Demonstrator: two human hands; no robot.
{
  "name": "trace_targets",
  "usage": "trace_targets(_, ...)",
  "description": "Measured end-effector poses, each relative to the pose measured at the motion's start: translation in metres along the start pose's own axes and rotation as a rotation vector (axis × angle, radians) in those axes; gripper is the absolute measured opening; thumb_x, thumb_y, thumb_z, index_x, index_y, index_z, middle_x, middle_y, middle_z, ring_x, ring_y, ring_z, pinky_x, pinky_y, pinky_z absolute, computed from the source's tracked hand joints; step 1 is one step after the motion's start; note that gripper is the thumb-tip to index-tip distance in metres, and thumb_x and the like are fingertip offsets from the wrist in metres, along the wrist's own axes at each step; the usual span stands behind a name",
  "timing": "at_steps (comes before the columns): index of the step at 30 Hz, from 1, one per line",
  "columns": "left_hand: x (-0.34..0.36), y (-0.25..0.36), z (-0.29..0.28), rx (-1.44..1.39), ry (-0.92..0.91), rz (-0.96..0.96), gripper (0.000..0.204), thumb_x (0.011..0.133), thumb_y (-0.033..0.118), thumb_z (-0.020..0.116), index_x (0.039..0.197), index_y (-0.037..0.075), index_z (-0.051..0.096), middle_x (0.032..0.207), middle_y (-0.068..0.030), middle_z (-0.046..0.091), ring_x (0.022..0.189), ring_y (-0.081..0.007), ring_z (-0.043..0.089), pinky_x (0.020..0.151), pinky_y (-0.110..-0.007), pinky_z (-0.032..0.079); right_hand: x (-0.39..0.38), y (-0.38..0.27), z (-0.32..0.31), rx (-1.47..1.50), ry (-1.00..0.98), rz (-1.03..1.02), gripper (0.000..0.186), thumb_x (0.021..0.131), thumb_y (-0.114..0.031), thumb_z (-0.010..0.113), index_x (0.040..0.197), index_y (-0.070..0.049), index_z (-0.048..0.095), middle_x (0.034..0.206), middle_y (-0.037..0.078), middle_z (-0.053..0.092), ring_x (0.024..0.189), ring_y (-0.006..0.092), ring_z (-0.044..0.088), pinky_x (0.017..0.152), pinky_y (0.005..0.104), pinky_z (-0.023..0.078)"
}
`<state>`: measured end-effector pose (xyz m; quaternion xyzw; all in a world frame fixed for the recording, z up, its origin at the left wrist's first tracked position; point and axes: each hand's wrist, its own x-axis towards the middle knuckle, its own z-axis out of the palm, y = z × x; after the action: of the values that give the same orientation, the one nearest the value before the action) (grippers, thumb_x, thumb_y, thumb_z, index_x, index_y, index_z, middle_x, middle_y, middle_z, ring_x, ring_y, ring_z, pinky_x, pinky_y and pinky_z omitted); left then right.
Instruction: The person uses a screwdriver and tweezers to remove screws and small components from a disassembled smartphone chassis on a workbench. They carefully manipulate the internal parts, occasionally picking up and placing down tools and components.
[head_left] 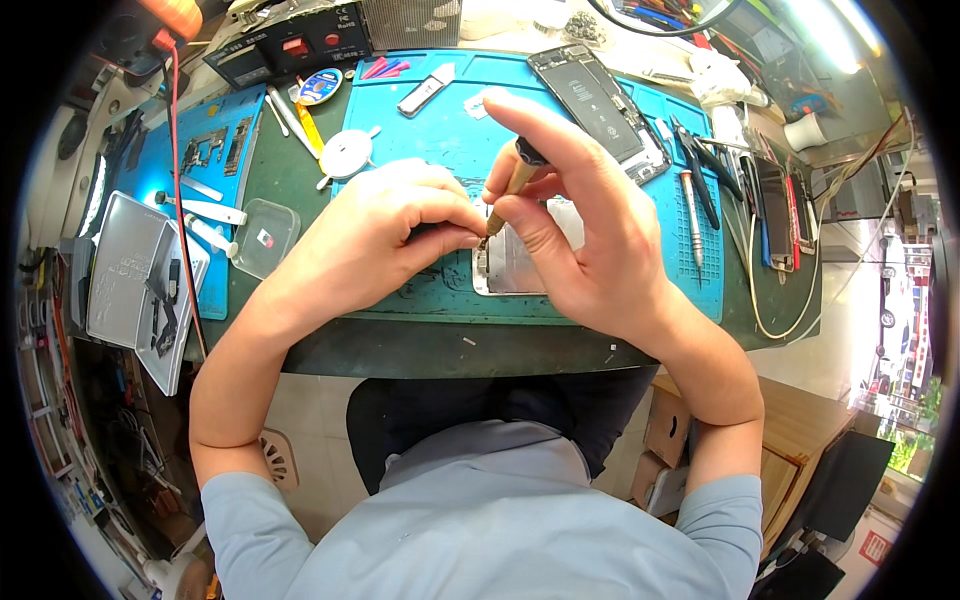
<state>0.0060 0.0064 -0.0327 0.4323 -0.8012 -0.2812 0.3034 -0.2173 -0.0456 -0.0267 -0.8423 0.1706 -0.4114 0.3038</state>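
My right hand (605,230) grips a screwdriver (517,180) with a gold-brown handle and a black cap, held at a slant with its tip end down. Below it a white-edged phone screen panel (512,268) lies on the blue work mat (440,150), its silvery back up. My left hand (370,225) is closed, thumb and index finger pinched together by the panel's left edge, close to the screwdriver's tip. Anything between those fingertips is too small to make out. The panel's far side is partly covered by my hands.
Beyond my right hand lies an opened phone body (605,115) with its black battery showing. Pliers (697,170) and another screwdriver (692,220) lie at the right. A white round dispenser (347,154), a clear box (265,238) and a grey tray (135,265) are at the left.
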Motion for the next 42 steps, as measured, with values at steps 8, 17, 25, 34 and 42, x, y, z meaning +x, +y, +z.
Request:
trace_targets(8,0.0,0.005,-0.002,0.012,0.011,-0.014,0.013,0.091,0.009,0.077,0.102,0.004,0.075,0.096,-0.0095,0.071,0.093,-0.0296,0.066,0.082,-0.039,0.054,0.007,-0.001,-0.005,-0.087,-0.079,-0.118,0.05,0.092,0.0,0.075,0.141,0.0,0.061,0.114,0.014,0.072,0.09,0.0197,0.07,0.076,0.0304,0.06)
trace_targets(17,0.0,0.006,-0.006,0.114,0.017,-0.091,0.014,0.09,0.009,0.076,0.102,0.001,0.075,0.097,-0.0094,0.072,0.097,-0.0305,0.066,0.087,-0.039,0.053,0.007,-0.002,-0.007,-0.048,-0.071,-0.096,0.043,0.093,0.002,0.071,0.135,0.002,0.066,0.112,0.014,0.073,0.085,0.0211,0.072,0.079,0.0308,0.06)
trace_targets(25,0.001,0.003,-0.005,0.106,0.024,-0.085,0.014,0.09,0.009,0.077,0.101,0.001,0.075,0.097,-0.0084,0.073,0.097,-0.0276,0.067,0.087,-0.038,0.053,0.003,-0.006,-0.006,-0.04,-0.06,0.016,0.048,0.091,0.0,0.074,0.138,0.001,0.064,0.117,0.013,0.071,0.096,0.0239,0.069,0.092,0.0351,0.056)
trace_targets(34,0.0,0.004,-0.005,0.119,0.052,-0.085,0.012,0.091,0.009,0.076,0.1,0.001,0.076,0.097,-0.0085,0.073,0.097,-0.0275,0.068,0.085,-0.037,0.053,0.001,-0.004,-0.004,0.054,-0.085,0.021,0.056,0.09,-0.008,0.079,0.142,0.001,0.061,0.121,0.015,0.07,0.094,0.0236,0.068,0.087,0.0348,0.057)
trace_targets(42,0.001,0.003,-0.005,0.082,0.054,-0.065,0.012,0.091,0.009,0.076,0.1,0.001,0.076,0.096,-0.0089,0.073,0.095,-0.0281,0.067,0.085,-0.038,0.053,0.004,-0.003,-0.003,-0.032,-0.049,-0.035,0.055,0.092,-0.004,0.076,0.144,0.001,0.06,0.12,0.015,0.07,0.092,0.0232,0.068,0.088,0.0349,0.056)
